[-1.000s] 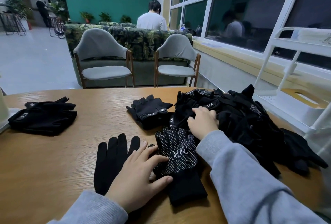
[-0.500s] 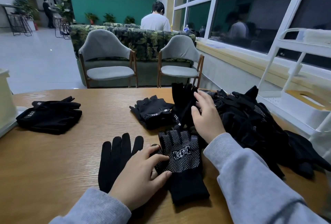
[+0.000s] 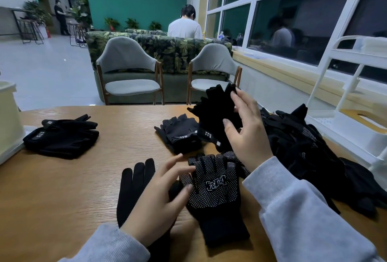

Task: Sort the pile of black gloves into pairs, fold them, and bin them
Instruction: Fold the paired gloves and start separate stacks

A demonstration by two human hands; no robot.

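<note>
My right hand holds a black fingerless glove lifted above the table, fingers and thumb around it. The pile of black gloves lies at the right. A white-dotted glove lies flat in front of me. My left hand rests on a plain black glove, its fingertips touching the dotted glove's edge. A folded fingerless pair sits mid-table and another folded pair at the left.
A cream bin stands at the table's left edge. A white wire rack stands at the right beside the pile. Two grey chairs and a sofa sit beyond the wooden table. People are far off.
My right hand has pulled the fingerless glove out of the pile and raised it upright. My left hand's fingers have lifted and spread slightly over the dotted glove.
</note>
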